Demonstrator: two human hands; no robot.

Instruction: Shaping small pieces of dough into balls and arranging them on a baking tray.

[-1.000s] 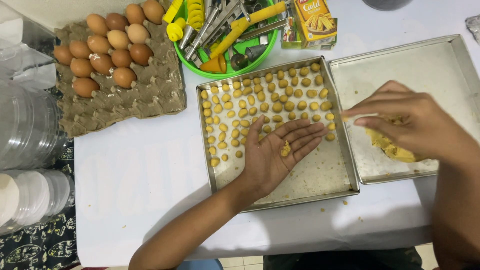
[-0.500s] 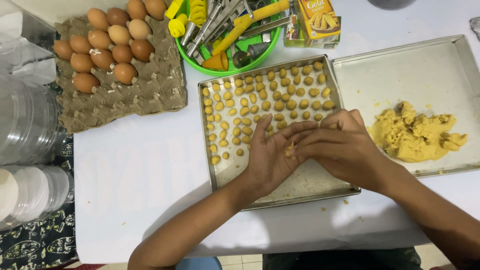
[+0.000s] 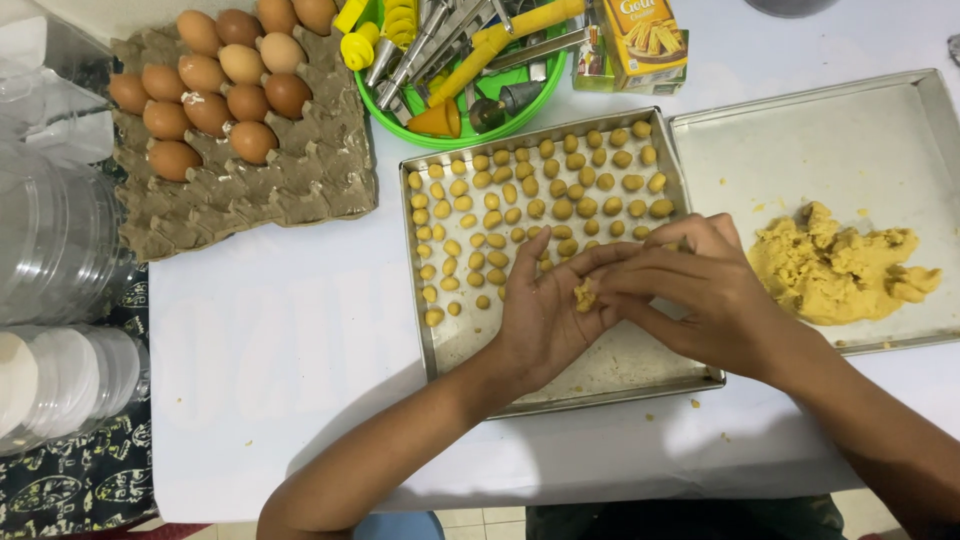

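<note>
While cupped palm-up over the near half of the baking tray (image 3: 455, 365), left hand (image 3: 545, 320) cradling a small dough lump (image 3: 584, 295), fingers loosely open rather than gripping. Right hand (image 3: 690, 290) laid over it from the right, fingertips (image 3: 612, 285) pressing on the lump, partly curled; pinching or just rolling, cannot tell. Lump sitting between both hands, above bare tray metal just near of the rows of dough balls (image 3: 545, 190). Risks as judged: too much pressure likely to crumble the lump, given crumbs already scattered on the tray floor and on the white tablecloth (image 3: 270, 370); sticky dough may cling to the palm and come off misshapen. Hands hovering just beside the nearest balls, so a low knuckle or wrist could flatten or nudge finished pieces out of their rows. Uneven portioning could give a ball bigger than its neighbours. Right forearm crossing near the second tray (image 3: 850, 130) holding the dough mass (image 3: 835, 265); a careless reach could drag that tray. Egg carton (image 3: 300, 190) and green utensil bowl (image 3: 470, 130) well apart, low risk.
</note>
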